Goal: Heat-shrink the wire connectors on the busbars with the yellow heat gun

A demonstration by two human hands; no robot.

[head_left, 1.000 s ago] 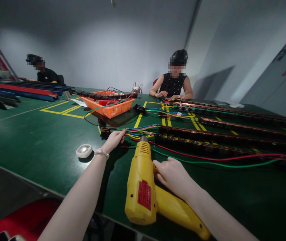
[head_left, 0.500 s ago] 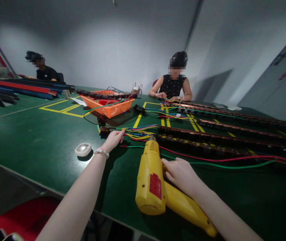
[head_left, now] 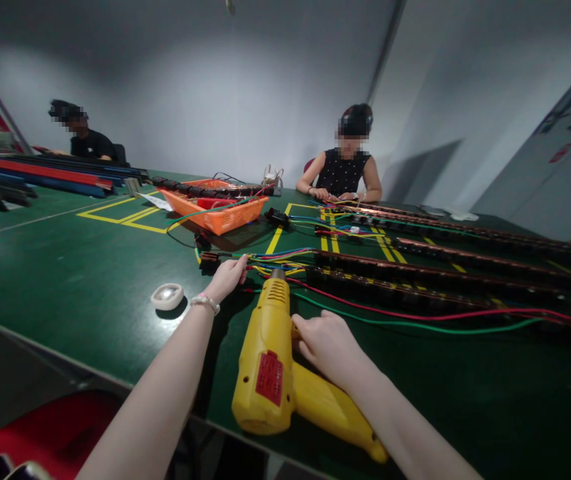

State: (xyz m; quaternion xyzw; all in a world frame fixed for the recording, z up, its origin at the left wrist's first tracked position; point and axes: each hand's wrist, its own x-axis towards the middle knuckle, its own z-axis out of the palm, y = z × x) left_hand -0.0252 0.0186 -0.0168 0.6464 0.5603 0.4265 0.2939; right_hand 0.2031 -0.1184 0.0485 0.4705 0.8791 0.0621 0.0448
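Wires (head_left: 291,253) pinched by the left hand (head_left: 224,280) could be scorched by misaiming the heat gun (head_left: 266,333) gripped in the right hand (head_left: 326,341).

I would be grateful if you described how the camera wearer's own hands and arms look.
The left hand is ungloved, with a pale, beaded-looking bracelet at the wrist. The right hand is ungloved, without a visible bracelet. No sleeves show.

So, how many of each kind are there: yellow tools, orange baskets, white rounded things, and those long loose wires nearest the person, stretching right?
Yellow heat gun: 1
Orange basket: 1
White rounded item: 1
Long front wires: 2 (red wire, green wire)
Total: 5
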